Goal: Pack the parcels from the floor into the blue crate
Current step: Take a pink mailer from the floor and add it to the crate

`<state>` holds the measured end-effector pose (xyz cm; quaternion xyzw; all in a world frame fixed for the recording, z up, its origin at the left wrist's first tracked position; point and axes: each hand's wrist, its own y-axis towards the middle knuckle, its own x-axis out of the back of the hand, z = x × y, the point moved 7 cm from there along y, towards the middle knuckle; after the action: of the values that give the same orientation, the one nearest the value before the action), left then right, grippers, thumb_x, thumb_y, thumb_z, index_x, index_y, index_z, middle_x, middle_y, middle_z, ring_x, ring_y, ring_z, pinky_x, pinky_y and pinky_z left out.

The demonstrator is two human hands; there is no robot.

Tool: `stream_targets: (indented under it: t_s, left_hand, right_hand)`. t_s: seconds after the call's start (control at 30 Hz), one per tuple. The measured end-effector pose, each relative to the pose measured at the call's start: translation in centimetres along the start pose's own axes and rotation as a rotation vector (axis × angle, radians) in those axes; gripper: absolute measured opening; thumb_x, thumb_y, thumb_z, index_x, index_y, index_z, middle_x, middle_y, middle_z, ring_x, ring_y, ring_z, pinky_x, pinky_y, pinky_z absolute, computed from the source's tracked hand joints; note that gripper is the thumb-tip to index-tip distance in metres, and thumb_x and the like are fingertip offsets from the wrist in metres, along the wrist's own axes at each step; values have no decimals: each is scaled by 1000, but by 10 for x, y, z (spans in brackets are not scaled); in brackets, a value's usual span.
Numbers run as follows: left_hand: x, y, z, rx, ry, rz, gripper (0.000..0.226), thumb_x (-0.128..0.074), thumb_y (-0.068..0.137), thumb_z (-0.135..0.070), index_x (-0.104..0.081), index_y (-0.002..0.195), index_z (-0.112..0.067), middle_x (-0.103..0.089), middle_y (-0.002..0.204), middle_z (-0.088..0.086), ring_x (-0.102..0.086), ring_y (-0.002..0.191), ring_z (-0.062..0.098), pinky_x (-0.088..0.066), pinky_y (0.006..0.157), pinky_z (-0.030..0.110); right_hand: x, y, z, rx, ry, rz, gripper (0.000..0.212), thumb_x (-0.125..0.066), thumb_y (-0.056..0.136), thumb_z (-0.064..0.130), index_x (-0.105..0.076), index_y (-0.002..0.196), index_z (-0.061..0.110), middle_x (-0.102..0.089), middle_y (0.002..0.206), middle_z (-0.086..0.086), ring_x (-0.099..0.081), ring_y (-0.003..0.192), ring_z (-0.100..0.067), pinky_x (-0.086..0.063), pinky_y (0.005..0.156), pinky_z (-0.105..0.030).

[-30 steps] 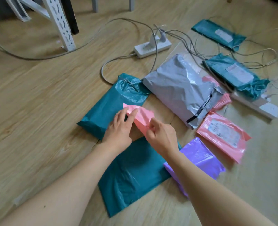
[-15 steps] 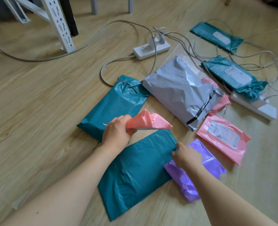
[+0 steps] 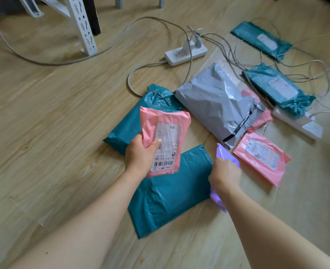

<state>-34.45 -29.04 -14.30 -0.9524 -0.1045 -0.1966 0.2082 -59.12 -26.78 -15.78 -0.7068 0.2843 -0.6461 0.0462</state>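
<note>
The left hand (image 3: 140, 156) has turned the pink parcel (image 3: 166, 121) label-up and grips it, thumb on the label, above the teal parcels (image 3: 170, 193). The right hand (image 3: 225, 175) was only reaching half a second ago. Now its fingers curl round the purple parcel (image 3: 226, 154), whose far end is raised off the floor (image 3: 53, 133).

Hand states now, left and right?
Left hand: closed, holding the pink plastic mailer with white label.
Right hand: closed, gripping the purple plastic mailer.

Parcels (image 3: 214, 105) lie clustered on the floor (image 3: 44, 133), a power strip (image 3: 185, 55) behind them, a rack leg (image 3: 81, 26) farther left, cables (image 3: 307, 64) running right from the strip.
</note>
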Motion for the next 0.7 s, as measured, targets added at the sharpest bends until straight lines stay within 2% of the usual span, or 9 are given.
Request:
stream_targets:
  t_s: [0.13,0.2,0.3,0.43,0.5,0.63,0.7]
  left_hand:
    - [42,-41,-9,127,-61,-11,19,-68,84,-27,-58,92,-13,-66,95,2,-62,85,22,-49,72,31]
    - [70,-63,-19,173,-53,-25,20,-68,84,-28,-58,94,-14,-67,98,3,-62,88,25,-50,77,34]
    - [124,-94,-36,234,-58,-67,23,-69,83,-28,-59,98,-13,-68,100,4,-64,91,26,-51,84,38]
    - [220,-141,-59,287,-99,-166,20,-68,84,-23,-62,100,-13,-68,97,4,-64,88,23,-49,78,32]
    - [267,-167,-67,334,-127,-222,19,-67,85,-22,-61,101,-13,-68,97,3,-64,88,23,-47,75,30]
    - [347,-218,-84,404,-210,-341,15,-65,87,-21,-60,98,-13,-66,93,1,-64,89,23,-49,75,31]
    - [384,-243,-91,417,-239,-391,12,-64,88,-19,-58,97,-14,-64,90,0,-62,86,21,-44,68,25]
  right_hand:
    - [62,-52,11,-1,59,-85,31,-51,83,6,-47,113,12,-64,104,-10,-61,99,-30,-36,65,-29]
    - [86,-81,13,-70,200,-53,31,-53,82,10,-52,111,16,-64,101,-10,-61,101,-30,-38,70,-29]
    - [99,-122,23,-206,582,133,21,-57,75,3,-69,85,16,-60,78,-7,-64,92,-30,-45,73,-29]
    - [136,-184,61,-180,798,295,18,-50,71,2,-60,61,12,-57,61,-8,-59,68,-28,-51,67,-37]
    - [163,-219,85,-134,828,355,18,-45,73,7,-52,58,14,-59,60,-10,-59,63,-29,-53,67,-41]
    - [207,-282,137,19,763,419,14,-41,76,14,-50,66,15,-69,80,-16,-67,84,-37,-55,82,-46]
    - [227,-314,164,98,717,434,15,-41,76,14,-53,68,15,-69,71,-13,-68,80,-37,-55,79,-45]
